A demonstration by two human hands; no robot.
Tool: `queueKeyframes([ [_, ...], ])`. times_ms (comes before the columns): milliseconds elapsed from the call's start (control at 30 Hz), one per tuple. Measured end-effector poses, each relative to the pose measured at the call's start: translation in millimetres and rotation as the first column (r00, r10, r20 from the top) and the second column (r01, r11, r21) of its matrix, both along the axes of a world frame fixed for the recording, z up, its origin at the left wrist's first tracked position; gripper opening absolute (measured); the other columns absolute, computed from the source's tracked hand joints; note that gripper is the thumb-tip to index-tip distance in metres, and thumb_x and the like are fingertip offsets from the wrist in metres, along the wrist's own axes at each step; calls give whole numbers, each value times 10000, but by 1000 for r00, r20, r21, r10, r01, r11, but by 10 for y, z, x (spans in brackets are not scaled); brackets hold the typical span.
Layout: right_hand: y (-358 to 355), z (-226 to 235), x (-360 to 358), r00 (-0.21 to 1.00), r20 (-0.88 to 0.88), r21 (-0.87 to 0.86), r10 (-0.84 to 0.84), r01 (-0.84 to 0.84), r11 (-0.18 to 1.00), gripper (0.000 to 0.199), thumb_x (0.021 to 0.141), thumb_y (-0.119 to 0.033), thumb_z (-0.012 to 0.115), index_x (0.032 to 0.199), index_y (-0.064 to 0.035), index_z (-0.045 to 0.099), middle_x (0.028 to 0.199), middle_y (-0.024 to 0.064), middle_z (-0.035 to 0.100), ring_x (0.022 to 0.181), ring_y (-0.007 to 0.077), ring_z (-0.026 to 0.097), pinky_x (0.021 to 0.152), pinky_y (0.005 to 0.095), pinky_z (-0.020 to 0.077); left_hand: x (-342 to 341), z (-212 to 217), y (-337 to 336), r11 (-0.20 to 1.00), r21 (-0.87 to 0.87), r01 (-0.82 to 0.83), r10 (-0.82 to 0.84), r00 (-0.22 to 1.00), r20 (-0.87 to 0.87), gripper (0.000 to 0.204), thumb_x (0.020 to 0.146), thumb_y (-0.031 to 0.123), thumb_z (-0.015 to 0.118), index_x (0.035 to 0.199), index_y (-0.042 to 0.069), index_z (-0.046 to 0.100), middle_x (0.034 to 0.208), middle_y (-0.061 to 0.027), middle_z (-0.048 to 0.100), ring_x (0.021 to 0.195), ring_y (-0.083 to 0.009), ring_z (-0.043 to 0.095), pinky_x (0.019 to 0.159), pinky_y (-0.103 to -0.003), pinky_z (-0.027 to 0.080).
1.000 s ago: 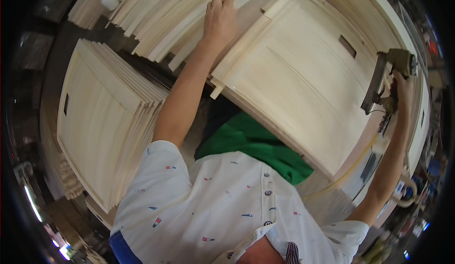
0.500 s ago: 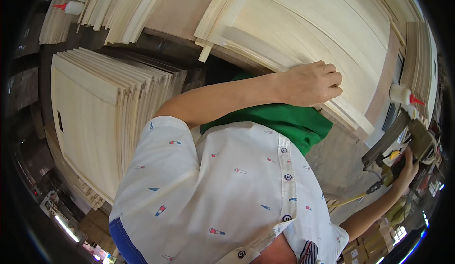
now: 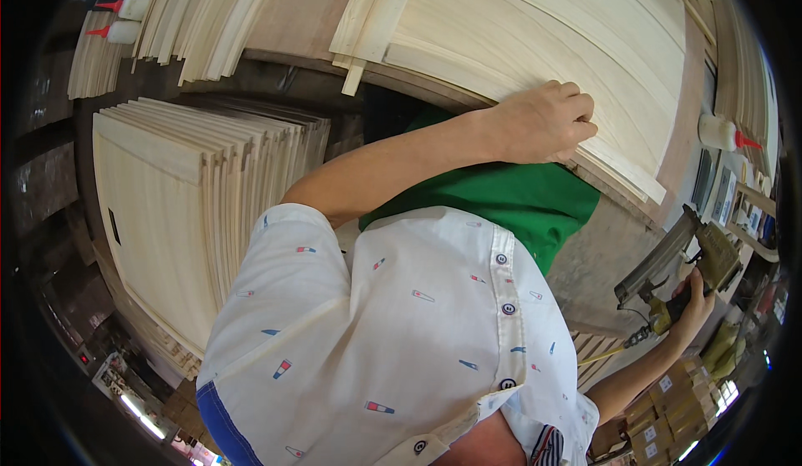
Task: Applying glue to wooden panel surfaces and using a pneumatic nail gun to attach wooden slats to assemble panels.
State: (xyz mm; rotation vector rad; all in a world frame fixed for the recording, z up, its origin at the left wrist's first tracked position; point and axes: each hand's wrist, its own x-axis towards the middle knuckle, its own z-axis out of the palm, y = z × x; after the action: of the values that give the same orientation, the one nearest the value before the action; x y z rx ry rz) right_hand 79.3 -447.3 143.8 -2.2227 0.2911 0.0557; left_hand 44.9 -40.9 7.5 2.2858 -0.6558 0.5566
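A pale wooden panel (image 3: 535,31) lies on the workbench in front of me. Along its near edge runs a narrow wooden strip (image 3: 635,183). My left hand (image 3: 543,122) is closed at this edge, fingers curled and pressing on the strip; its fingertips are partly hidden. Off to the right, my right hand (image 3: 692,297) grips the handle of an olive-coloured nail gun (image 3: 717,253), held beside the bench and apart from the panel. A yellow air hose (image 3: 600,354) trails from the tool.
Several finished-looking panels (image 3: 154,215) stand stacked on edge at left. Loose wooden strips (image 3: 221,23) lie at the far left. A white glue bottle (image 3: 717,133) with a red tip lies at right; two more glue bottles (image 3: 132,8) are far left. Cardboard boxes (image 3: 668,391) sit behind at lower right.
The strip, earlier lying skewed over the panel's near edge, now sits in line along it. My left hand has shifted slightly farther away. The nail gun has moved left, nearer the bench.
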Motion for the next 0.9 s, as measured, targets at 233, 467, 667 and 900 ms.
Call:
queueKeyframes([
  [233, -93, -54, -7, 1000, -3, -4, -6, 6, 1000, 233, 869, -230, 687, 903, -29, 575, 668, 28, 541, 536, 99, 519, 478, 245, 404, -26, 14, 66, 1000, -3, 24, -24, 998, -55, 287, 724, 92, 676, 1007, 48, 661, 993, -77, 580, 951, -261, 553, 848, -366, 486],
  [467, 102, 55, -95, 992, -19, -131, -121, 117, 984, 183, 835, -210, 696, 872, -46, 625, 637, 6, 555, 510, 100, 510, 490, 253, 398, 32, -36, 56, 997, -16, 76, -77, 994, -73, 320, 733, 56, 687, 1048, 7, 657, 964, -143, 602, 916, -325, 565, 837, -415, 469],
  [667, 328, 86, -171, 995, -41, 31, -87, 88, 996, 215, 817, -163, 705, 878, 11, 592, 637, 31, 574, 517, 104, 543, 485, 250, 434, -30, 149, 134, 997, 63, 49, -35, 979, -200, 378, 751, 7, 690, 1127, 8, 649, 1020, -128, 582, 955, -299, 541, 843, -377, 456],
  [900, 342, 171, -295, 998, -53, 14, -45, 46, 999, 237, 812, -166, 707, 918, 17, 600, 641, 24, 575, 523, 94, 530, 496, 242, 416, 45, 296, -64, 994, 108, 33, -2, 961, -276, 390, 770, 35, 697, 1154, 18, 634, 1039, -123, 589, 981, -294, 536, 866, -383, 448],
])
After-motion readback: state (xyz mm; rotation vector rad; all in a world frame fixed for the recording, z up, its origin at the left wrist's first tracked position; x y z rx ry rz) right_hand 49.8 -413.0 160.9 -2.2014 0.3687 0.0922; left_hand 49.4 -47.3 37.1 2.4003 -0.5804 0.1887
